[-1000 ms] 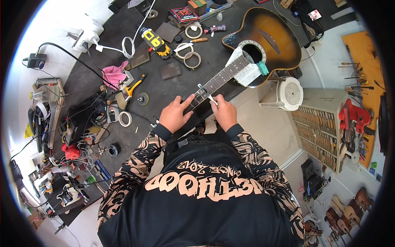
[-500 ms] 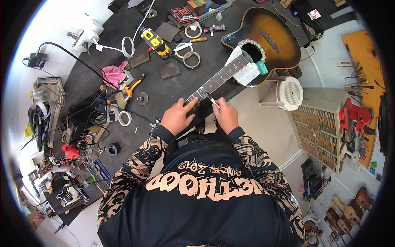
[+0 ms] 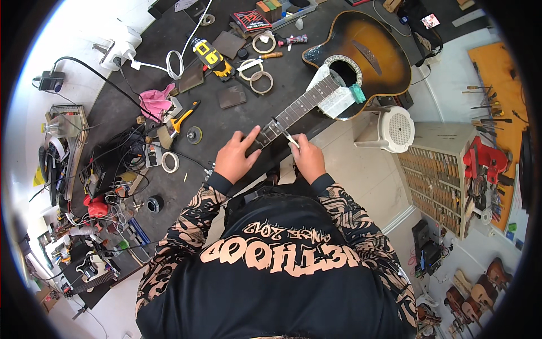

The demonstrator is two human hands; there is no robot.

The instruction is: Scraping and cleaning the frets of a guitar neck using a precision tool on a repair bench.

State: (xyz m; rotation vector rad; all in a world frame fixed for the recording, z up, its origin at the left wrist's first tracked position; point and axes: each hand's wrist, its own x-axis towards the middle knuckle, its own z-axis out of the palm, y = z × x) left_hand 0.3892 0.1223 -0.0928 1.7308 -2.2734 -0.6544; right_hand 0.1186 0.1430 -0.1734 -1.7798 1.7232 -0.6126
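Note:
A sunburst acoustic guitar [image 3: 389,56] lies across the dark bench, its fretted neck [image 3: 296,110] slanting down toward me. White covering sheets [image 3: 337,104] lie around the end of the fretboard, beside the soundhole. My left hand [image 3: 236,157] is at the near end of the neck, thumb and index finger stretched out and apart along its edges. In my right hand [image 3: 309,160], closed at the neck's right side, is a slim tool with a pale handle [image 3: 291,139]. Its dark end reaches over the frets; its exact kind is too small to make out.
A yellow-black power tool [image 3: 212,59], tape rings [image 3: 261,82] and a dark flat block [image 3: 232,96] lie beyond the neck. Cables and tools crowd the left. A white stool [image 3: 395,129] stands at the right, near a cabinet with rows of files [image 3: 432,175].
My left hand has shifted a little left, its index finger now drawn back toward the neck's far edge. The tool in my right hand has tilted and moved slightly left over the frets.

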